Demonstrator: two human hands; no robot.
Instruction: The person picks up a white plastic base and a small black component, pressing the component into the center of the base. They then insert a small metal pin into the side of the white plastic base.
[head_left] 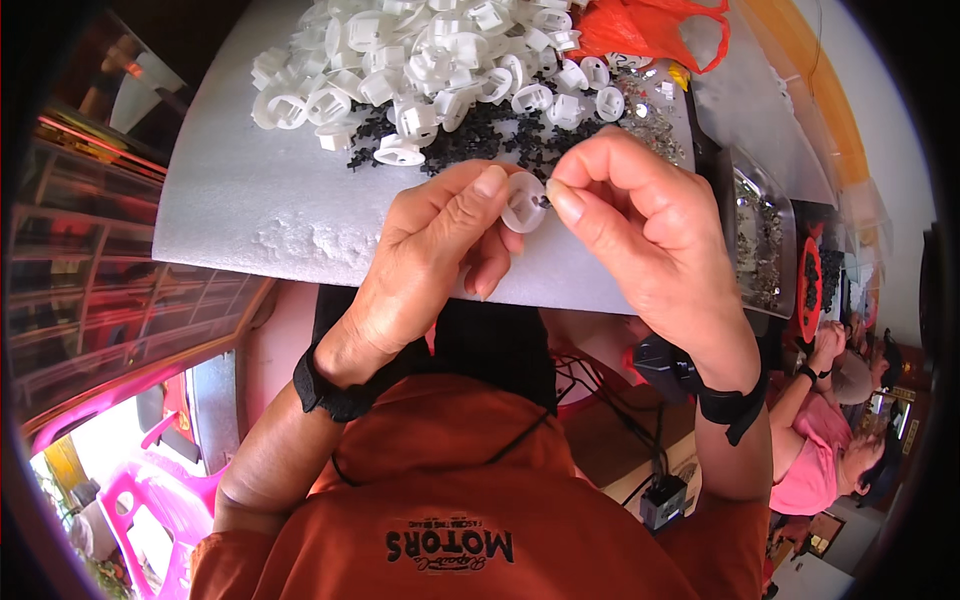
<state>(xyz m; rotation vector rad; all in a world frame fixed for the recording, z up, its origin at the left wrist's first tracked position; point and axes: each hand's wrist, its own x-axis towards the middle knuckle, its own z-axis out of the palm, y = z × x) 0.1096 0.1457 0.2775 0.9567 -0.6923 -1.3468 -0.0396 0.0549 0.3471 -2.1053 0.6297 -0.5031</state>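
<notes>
— Two hands meet over the grey foam board (230, 200). What does the left hand (425, 260) do?

— Its thumb and fingers are pinched on the left edge of a small white plastic ring (524, 203), held just above the board's near edge.

— And to the right of that?

— The right hand (650, 235) has thumb and forefinger pressed together on a tiny dark piece at the ring's right rim; what kind of piece, I cannot tell. Both wrists wear black straps.

— What lies beyond the hands?

— A heap of white rings (420, 60) covers the far part of the board, with small black parts (490, 135) scattered along its near side. Right of the heap sits an orange plastic bag (650, 30). Further right, another person in a pink shirt (815, 450) sits at the lower edge.
</notes>
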